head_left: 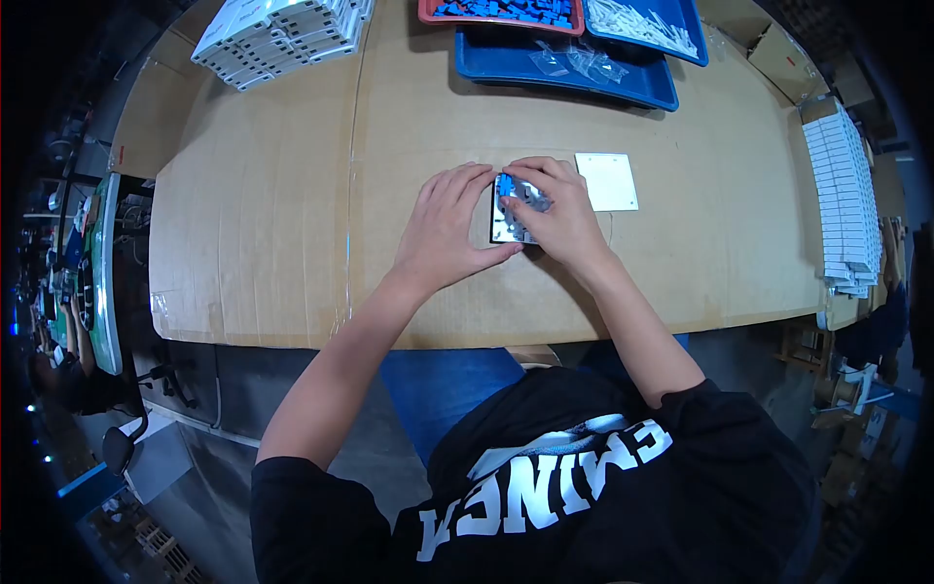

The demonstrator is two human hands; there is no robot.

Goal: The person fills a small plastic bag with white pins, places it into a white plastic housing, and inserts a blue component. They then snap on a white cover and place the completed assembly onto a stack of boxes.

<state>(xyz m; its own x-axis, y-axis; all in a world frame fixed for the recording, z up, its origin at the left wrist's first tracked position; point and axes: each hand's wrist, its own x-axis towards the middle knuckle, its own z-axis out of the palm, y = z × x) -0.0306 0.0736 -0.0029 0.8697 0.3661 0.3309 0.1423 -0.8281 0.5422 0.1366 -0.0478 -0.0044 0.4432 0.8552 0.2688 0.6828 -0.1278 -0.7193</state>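
A small shiny silver plate (505,230), roughly square, lies on the cardboard-covered table in front of me. My left hand (444,220) is closed around its left side, fingertips at the far edge and thumb at the near edge. A small blue plastic piece (505,184) sits at the plate's far left corner. Over the plate, my right hand (559,208) pinches that blue piece between thumb and fingers, covering much of the plate's right side. Just right of this hand a flat white square panel (607,182) rests on the table, with a thin wire near it.
At the far side are a red tray (506,21) of blue pieces, a blue tray (702,54) of white sticks and another blue tray (506,70) with clear bags. White panels (282,44) are stacked far left, white boxes (844,200) at right. Another person's arm (80,336) shows at left.
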